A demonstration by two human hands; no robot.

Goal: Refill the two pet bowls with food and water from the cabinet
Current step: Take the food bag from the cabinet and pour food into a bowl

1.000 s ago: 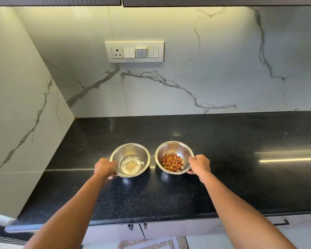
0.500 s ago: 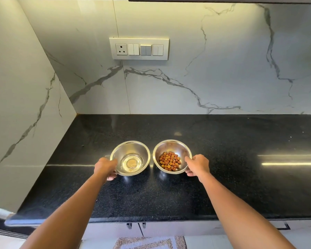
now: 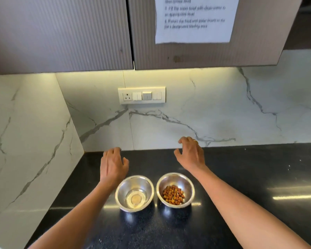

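Two steel bowls stand side by side on the black counter [image 3: 250,177]. The left bowl [image 3: 121,191] holds a little clear water. The right bowl [image 3: 188,180] holds brown kibble [image 3: 173,194]. My left hand [image 3: 112,164] hovers above and behind the water bowl, fingers spread, holding nothing. My right hand [image 3: 191,153] is raised behind the food bowl, fingers curled apart and empty. Neither hand touches a bowl.
Closed ribbed wall cabinets [image 3: 61,33] hang overhead, with a printed sheet [image 3: 196,20] taped to the right door. A switch panel [image 3: 141,95] sits on the marble backsplash. A marble side wall [image 3: 25,141] bounds the counter on the left.
Both hands let go of the bowl rims and rose up and away from the bowls. The view tilted upward, bringing the cabinets into sight.
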